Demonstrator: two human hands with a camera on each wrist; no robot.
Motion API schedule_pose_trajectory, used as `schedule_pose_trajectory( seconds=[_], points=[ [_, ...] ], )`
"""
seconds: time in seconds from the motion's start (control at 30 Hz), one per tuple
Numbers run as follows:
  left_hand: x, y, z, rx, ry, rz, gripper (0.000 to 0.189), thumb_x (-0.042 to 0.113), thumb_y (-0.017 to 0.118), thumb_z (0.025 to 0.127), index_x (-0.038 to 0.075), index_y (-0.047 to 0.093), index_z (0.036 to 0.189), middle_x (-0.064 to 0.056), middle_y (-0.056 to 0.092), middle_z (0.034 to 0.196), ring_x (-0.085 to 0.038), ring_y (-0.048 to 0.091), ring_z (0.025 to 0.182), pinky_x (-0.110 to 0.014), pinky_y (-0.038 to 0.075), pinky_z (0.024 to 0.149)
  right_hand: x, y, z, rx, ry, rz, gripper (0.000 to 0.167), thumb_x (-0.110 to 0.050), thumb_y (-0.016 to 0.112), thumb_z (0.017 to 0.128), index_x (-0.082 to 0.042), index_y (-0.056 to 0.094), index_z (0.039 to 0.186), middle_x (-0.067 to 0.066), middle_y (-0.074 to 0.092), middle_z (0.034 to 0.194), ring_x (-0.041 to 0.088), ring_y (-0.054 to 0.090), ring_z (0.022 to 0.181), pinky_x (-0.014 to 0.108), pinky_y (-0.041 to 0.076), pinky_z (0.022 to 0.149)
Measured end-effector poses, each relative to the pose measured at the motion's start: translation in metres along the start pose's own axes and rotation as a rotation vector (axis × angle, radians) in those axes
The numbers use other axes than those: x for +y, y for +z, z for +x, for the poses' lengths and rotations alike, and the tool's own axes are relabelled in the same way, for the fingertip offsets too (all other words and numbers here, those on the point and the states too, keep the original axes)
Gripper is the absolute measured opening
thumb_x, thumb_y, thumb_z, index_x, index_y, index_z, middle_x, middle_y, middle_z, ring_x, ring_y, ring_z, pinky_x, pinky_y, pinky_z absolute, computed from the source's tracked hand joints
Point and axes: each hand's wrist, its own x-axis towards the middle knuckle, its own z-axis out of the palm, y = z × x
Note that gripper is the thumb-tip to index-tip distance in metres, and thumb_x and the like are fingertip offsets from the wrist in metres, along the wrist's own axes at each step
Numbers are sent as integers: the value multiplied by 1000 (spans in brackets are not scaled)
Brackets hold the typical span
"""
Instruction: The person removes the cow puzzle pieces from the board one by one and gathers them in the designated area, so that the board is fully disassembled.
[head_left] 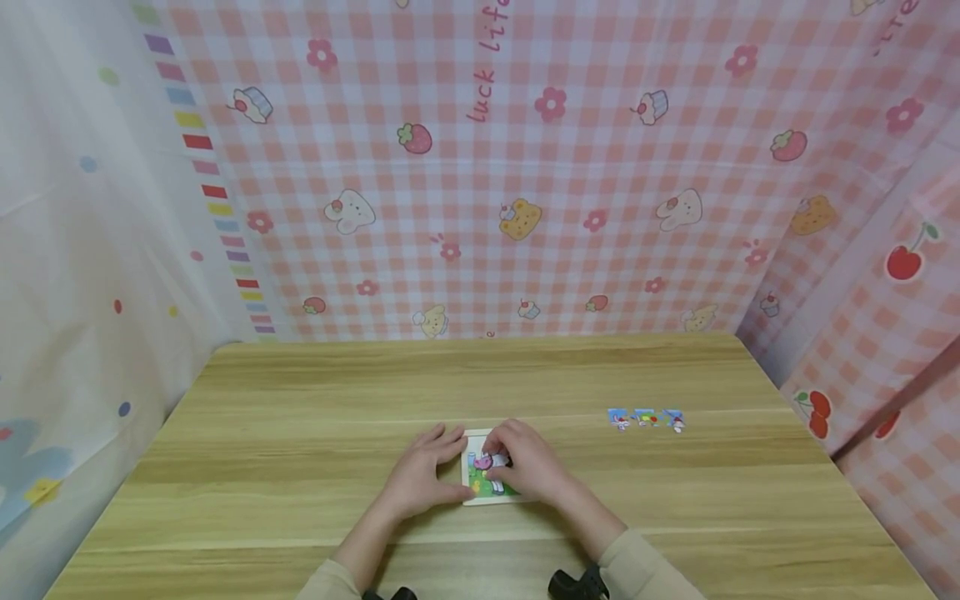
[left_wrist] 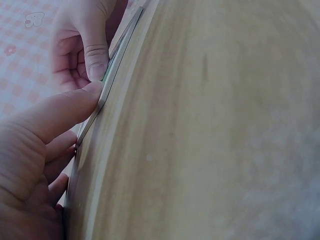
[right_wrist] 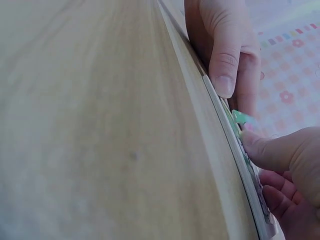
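Observation:
A shallow jigsaw puzzle tray with a pale wooden rim lies flat at the middle of the table, filled with a colourful cartoon picture. My left hand holds its left side, thumb at the near corner and fingers at the far one. Over the picture, my right hand pinches a puzzle piece. In the right wrist view that green-edged piece tilts up from the tray beside the right thumb. The right hand hides the right part of the picture.
Three loose blue-topped puzzle pieces lie in a row on the wooden table, beyond and right of the tray. Patterned cloth hangs behind the table and at both sides.

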Motion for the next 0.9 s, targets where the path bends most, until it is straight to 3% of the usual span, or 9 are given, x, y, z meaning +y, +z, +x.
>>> schedule_pose_trajectory(
  seconds=[0.23, 0.53, 0.9],
  points=[
    [1, 0, 0, 2, -2, -13, 77, 37, 85, 76, 3, 57, 138, -6, 45, 151, -38, 25, 145, -62, 16, 115, 4, 0, -2, 15, -17, 99, 22, -4, 76, 85, -16, 62, 96, -7, 57, 90, 11, 53, 86, 29, 48, 78],
    [2, 0, 0, -1, -9, -11, 76, 36, 85, 76, 2, 56, 138, -7, 44, 151, -38, 25, 145, -62, 15, 115, 6, 2, -3, 33, 14, 132, 17, -8, 72, 91, -21, 61, 94, -13, 58, 84, 8, 52, 81, 27, 46, 73],
    [4, -1, 0, 6, 5, -1, 76, 34, 86, 75, 1, 57, 137, -7, 45, 150, -38, 27, 145, -58, 12, 117, 6, -3, -5, 35, 48, 249, 13, -6, 69, 92, -16, 61, 96, -10, 60, 85, 9, 56, 82, 27, 50, 75]
  ],
)
